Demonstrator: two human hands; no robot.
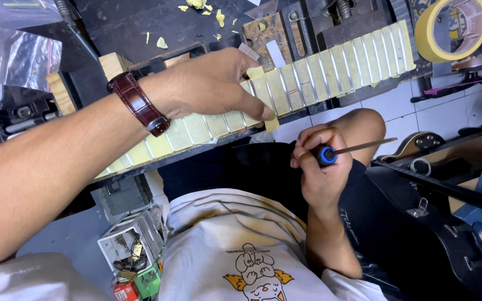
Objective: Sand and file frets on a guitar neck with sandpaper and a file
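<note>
Our left hand presses fingertips flat on the tape-masked guitar fretboard | our right hand at 4 o'clock grips a blue-handled slim metal file | tape roll at 2 o'clock.

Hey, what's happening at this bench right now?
A person is working on a guitar neck clamped across the bench, its fingerboard covered in yellowish masking tape between the frets. The left hand, with a brown watch strap, presses a tape strip down on the neck. The right hand holds a blue-handled file just below, off the neck. A tape roll sits at the far right.
</note>
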